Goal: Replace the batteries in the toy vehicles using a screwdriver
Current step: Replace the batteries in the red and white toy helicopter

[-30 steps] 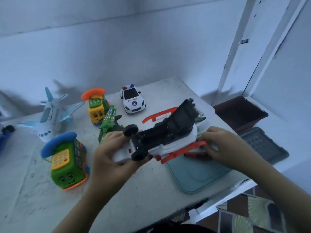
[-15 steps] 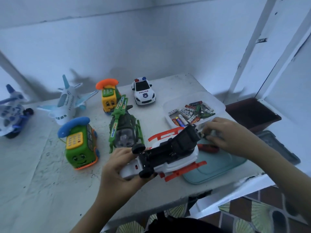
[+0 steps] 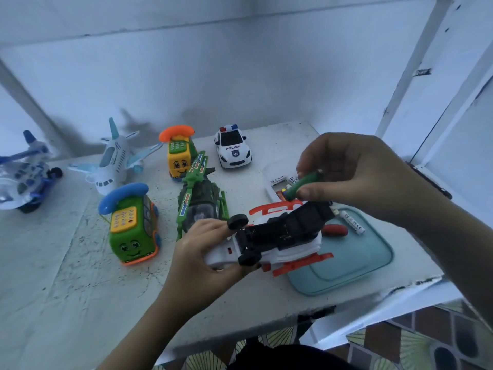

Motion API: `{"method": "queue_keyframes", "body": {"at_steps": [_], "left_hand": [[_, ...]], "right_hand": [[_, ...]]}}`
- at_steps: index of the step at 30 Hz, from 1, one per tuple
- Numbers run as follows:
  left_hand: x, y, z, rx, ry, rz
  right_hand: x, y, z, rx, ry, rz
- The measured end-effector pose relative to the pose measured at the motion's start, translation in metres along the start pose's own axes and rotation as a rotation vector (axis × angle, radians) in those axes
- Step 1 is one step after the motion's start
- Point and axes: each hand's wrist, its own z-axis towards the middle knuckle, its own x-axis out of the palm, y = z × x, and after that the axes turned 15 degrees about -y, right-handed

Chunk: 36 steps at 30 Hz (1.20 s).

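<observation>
My left hand (image 3: 198,259) grips a white toy helicopter (image 3: 277,239) turned upside down, its black underside and wheels facing up and its orange skids out to the sides. My right hand (image 3: 354,174) pinches a green battery (image 3: 302,182) above the helicopter's far end. A red-handled screwdriver (image 3: 336,230) and a white battery (image 3: 353,222) lie on the teal tray (image 3: 373,265) just behind the helicopter. A clear box of batteries (image 3: 278,182) sits partly hidden under my right hand.
Other toys stand on the white table (image 3: 80,276): green phone bus (image 3: 132,228), yellow phone bus (image 3: 179,153), green helicopter (image 3: 200,196), police car (image 3: 232,149), white plane (image 3: 114,161), blue-white plane (image 3: 24,174). The table's front edge is close to my arms.
My right hand left the battery box and rose with a green battery pinched in its fingers. My left hand kept hold of the upside-down helicopter.
</observation>
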Motion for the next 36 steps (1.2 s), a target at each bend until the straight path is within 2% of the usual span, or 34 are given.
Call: {"method": "queue_keyframes", "body": {"at_steps": [3,6,10,14,21,25,30,36], "left_hand": [[0.002,-0.002,-0.002,0.034,-0.032,-0.001],[0.003,-0.001,-0.004,0.045,-0.053,-0.001],[0.003,0.002,-0.006,0.038,-0.062,-0.018],[0.003,0.004,-0.006,0.025,-0.059,-0.043],[0.004,0.004,-0.005,0.003,-0.031,-0.053],[0.004,0.003,-0.002,0.001,-0.009,-0.04],[0.004,0.005,0.0,-0.006,0.005,-0.029],[0.003,0.01,0.005,-0.016,0.042,-0.049]], "right_hand": [[0.012,0.01,-0.005,-0.007,0.093,0.013],[0.022,0.007,-0.009,-0.07,0.128,-0.135],[0.032,-0.002,-0.016,-0.337,0.144,-0.526],[0.04,-0.01,-0.024,-0.502,0.126,-0.69],[0.04,-0.027,-0.021,-0.682,0.065,-0.706],[0.041,-0.032,-0.02,-0.802,0.089,-0.804],[0.041,-0.034,-0.022,-0.871,0.087,-0.885],[0.038,-0.035,-0.025,-0.801,0.147,-1.005]]}}
